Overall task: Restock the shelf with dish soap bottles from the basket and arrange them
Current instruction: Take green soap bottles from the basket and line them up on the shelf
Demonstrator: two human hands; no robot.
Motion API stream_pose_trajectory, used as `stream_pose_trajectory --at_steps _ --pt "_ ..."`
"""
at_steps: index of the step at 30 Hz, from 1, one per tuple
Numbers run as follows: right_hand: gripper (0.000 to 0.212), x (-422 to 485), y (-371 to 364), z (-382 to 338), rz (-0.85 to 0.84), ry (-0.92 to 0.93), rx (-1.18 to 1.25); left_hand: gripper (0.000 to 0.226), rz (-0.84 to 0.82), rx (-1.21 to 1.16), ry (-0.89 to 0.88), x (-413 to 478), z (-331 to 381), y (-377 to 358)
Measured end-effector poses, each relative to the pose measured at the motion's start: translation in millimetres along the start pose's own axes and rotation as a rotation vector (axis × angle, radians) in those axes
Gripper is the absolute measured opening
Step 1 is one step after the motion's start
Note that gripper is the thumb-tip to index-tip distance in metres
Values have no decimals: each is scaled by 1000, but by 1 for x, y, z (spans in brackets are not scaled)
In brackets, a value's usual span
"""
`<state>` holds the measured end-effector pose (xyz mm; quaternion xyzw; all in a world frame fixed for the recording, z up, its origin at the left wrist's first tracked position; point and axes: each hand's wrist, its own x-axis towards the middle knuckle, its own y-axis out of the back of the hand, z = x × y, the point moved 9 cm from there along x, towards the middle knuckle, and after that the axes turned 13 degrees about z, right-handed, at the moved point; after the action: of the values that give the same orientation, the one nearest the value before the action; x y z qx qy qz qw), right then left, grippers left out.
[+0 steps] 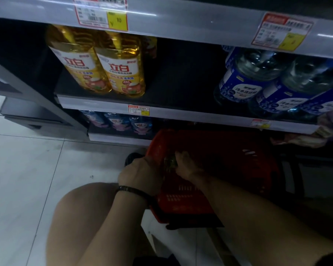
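Both of your hands are down in the red basket on the floor, near the foot of the shelf. Your left hand, the one with the dark wristband, is curled over the basket's left rim area, and your right hand reaches in just beside it. Between them sits something dark and greenish, probably the top of a dish soap bottle, but the picture is too dim to be sure. I cannot tell whether either hand has actually closed on it or is only resting against it.

The step in hand looks like lifting the next bottle out. Get a full wrap around the body of the bottle, not the cap, since these bottles are likely heavy and slick. Use the left hand to steady the basket so it doesn't tip or slide on the tile as you pull.

The middle shelf has a wide bare gap between the two yellow bottles at the left and the blue-labelled bottles at the right. That gap is the likely home. Match the product to its own group, set it upright, label facing out, and push it close beside its neighbours.
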<state>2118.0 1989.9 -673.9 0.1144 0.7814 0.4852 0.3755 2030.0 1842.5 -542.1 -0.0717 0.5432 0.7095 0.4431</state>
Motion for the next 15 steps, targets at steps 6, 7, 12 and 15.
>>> stream_pose_trajectory --at_steps 6,7,12,15 --pt "35 -18 22 -2 70 131 14 25 182 52 -12 -2 -5 11" --pt "31 -23 30 -3 80 157 13 28 174 63 -7 -5 -4 11" --pt "30 -61 91 -19 184 302 3 38 71 21 -69 -24 26 24" --pt "34 -95 147 -34 249 376 72 65 3 -134 -201 -65 79 44"
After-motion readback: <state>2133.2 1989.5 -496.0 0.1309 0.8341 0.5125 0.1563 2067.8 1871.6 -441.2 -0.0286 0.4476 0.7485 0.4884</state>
